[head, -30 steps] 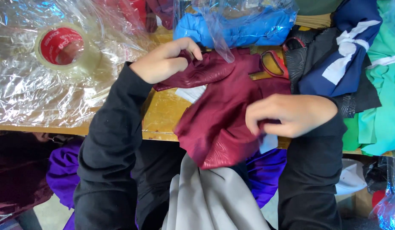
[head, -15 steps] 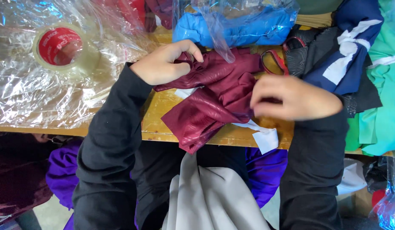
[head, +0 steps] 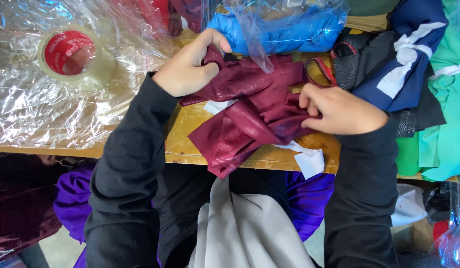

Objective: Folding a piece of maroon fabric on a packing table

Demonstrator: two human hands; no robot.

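- Fingers of the left hand (head: 190, 67) are closed on the far left corner of the maroon garment (head: 249, 111); fingers of the right hand (head: 339, 109) pinch its right fold.
- Garment lies on the wooden table (head: 190, 139), near edge hanging over.
- Step, I judge: folding; next move needs flat, aligned edges.
- Count: one tape roll (head: 71, 54), one blue bagged garment (head: 289, 25), one white tag (head: 309, 160).

1. Maroon garment (head: 249, 119): cloth, satiny sheen, faint embossed ripple.
2. Tabletop (head: 190, 134): wood, yellow, glossy lacquer.
3. Plastic sheeting (head: 36, 109): clear film, crinkled, shiny.
4. Tape roll (head: 71, 54): glossy transparent tape, red core.
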